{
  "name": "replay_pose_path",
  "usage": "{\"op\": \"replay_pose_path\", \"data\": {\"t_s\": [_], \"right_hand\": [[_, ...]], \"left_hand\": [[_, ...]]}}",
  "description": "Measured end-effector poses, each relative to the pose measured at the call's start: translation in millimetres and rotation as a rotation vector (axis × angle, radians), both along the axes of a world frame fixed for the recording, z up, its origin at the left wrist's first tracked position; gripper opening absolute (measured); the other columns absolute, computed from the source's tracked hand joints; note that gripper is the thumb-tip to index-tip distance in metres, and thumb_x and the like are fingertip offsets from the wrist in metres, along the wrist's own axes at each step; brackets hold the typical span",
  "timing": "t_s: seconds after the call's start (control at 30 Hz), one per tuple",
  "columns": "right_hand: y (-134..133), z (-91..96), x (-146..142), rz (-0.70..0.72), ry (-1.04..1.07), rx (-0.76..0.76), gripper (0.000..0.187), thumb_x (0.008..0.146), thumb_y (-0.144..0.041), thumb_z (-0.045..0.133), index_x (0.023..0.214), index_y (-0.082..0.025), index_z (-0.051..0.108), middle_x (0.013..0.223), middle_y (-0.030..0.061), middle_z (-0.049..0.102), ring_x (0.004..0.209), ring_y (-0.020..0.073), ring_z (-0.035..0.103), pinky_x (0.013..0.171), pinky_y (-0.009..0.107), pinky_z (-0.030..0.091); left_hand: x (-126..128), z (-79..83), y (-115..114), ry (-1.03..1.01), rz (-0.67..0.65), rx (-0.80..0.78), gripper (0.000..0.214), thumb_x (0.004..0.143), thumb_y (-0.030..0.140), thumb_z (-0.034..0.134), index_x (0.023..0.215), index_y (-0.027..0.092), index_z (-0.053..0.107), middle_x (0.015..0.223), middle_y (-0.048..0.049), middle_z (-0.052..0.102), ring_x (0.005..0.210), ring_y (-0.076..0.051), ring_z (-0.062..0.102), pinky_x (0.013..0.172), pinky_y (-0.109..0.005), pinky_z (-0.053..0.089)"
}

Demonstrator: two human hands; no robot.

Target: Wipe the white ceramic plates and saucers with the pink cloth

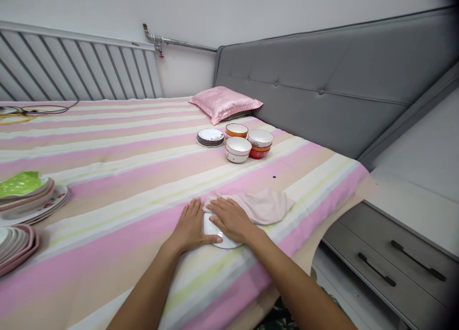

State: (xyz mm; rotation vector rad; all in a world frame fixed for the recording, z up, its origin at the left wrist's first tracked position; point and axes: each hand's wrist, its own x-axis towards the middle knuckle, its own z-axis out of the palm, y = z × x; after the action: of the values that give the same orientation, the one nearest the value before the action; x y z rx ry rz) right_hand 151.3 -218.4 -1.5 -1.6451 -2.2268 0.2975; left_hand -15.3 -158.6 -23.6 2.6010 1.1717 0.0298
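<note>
A small white dish [212, 230] lies upside down on the striped bedsheet [118, 186] near the bed's front edge. My left hand [190, 225] rests flat on the sheet with fingers stretched out, its thumb against the dish's left side. My right hand [231, 219] lies flat over the dish's top and right side, fingers extended. A pale pink cloth [263, 205] is spread just right of my right hand, and its near corner reaches the fingertips.
Three stacks of bowls [249, 146] and a stack of small plates [210, 137] sit farther back by a pink pillow [224, 103]. Plate stacks [30, 201] lie at the left edge. A grey headboard [330, 86] and a drawer unit [390, 268] stand right.
</note>
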Motion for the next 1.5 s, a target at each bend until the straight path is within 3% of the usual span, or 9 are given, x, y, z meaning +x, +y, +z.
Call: {"op": "replay_pose_path", "data": {"t_s": [0.5,0.87,0.97,1.07,1.17,1.3,1.43,1.5], "right_hand": [[6.7,-1.4,10.3,-0.299,0.005,-0.082,0.045,0.09,-0.039,0.027,0.129,-0.019,0.038,0.136,0.0088,0.038,0.127,0.0193,0.029,0.102,0.038,0.022],[-22.1,20.3,5.1,-0.504,-0.027,-0.32,0.063,0.085,-0.046,0.034,0.135,-0.008,0.028,0.138,0.0206,0.031,0.126,0.0324,0.029,0.095,0.045,0.031],[-28.2,27.1,7.5,-0.504,-0.086,-0.348,0.064,0.084,-0.048,0.035,0.133,-0.007,0.03,0.132,0.0226,0.039,0.12,0.0334,0.039,0.09,0.044,0.035],[-30.8,33.9,12.0,-0.49,-0.147,-0.296,0.052,0.086,-0.047,0.033,0.121,-0.012,0.048,0.109,0.0187,0.059,0.101,0.0303,0.055,0.08,0.041,0.04],[-30.3,38.0,16.3,-0.471,-0.193,-0.229,0.046,0.088,-0.044,0.026,0.098,-0.018,0.063,0.087,0.013,0.066,0.084,0.0269,0.061,0.071,0.038,0.042],[-29.5,39.5,20.4,-0.496,-0.237,-0.2,0.043,0.088,-0.036,0.03,0.082,-0.017,0.068,0.08,0.0124,0.067,0.075,0.025,0.062,0.063,0.033,0.041],[-30.9,41.3,28.0,-0.448,-0.187,-0.209,0.027,0.08,-0.022,0.043,0.084,-0.02,0.07,0.083,0.0097,0.069,0.076,0.0227,0.063,0.063,0.03,0.041],[-31.5,42.9,33.5,-0.408,-0.139,-0.222,0.027,0.074,-0.015,0.048,0.086,-0.025,0.071,0.085,0.0055,0.07,0.078,0.0213,0.063,0.064,0.028,0.042]], "left_hand": [[0.2,6.6,-2.0,0.012,0.007,-0.033,0.117,0.052,0.08,0.044,0.139,0.006,0.015,0.146,-0.0223,0.007,0.134,-0.032,0.002,0.106,-0.046,0.009],[0.5,7.7,-2.8,-0.035,0.015,-0.045,0.117,0.051,0.078,0.048,0.139,0.008,0.016,0.146,-0.022,0.009,0.133,-0.034,0.003,0.106,-0.048,0.01],[0.4,9.1,-3.1,-0.032,0.015,-0.051,0.116,0.051,0.077,0.048,0.139,0.009,0.015,0.146,-0.0217,0.009,0.134,-0.034,0.003,0.106,-0.048,0.009],[0.2,9.4,-3.0,-0.014,0.008,-0.053,0.117,0.052,0.078,0.047,0.139,0.007,0.014,0.146,-0.0224,0.007,0.134,-0.033,0.002,0.107,-0.047,0.008],[0.0,7.7,-2.2,-0.019,0.006,-0.048,0.117,0.052,0.078,0.048,0.139,0.007,0.014,0.146,-0.0226,0.007,0.134,-0.033,0.003,0.106,-0.047,0.009],[-0.4,4.4,-0.9,-0.029,0.006,-0.047,0.115,0.052,0.077,0.049,0.139,0.01,0.014,0.146,-0.022,0.008,0.134,-0.034,0.003,0.105,-0.048,0.009],[0.1,4.9,-1.1,-0.021,0.01,-0.05,0.116,0.052,0.077,0.048,0.139,0.01,0.014,0.146,-0.0215,0.007,0.134,-0.034,0.002,0.106,-0.048,0.009],[0.8,7.0,-1.7,-0.001,0.02,-0.056,0.116,0.052,0.078,0.048,0.139,0.009,0.014,0.146,-0.0211,0.006,0.134,-0.033,0.002,0.106,-0.047,0.009]]}}
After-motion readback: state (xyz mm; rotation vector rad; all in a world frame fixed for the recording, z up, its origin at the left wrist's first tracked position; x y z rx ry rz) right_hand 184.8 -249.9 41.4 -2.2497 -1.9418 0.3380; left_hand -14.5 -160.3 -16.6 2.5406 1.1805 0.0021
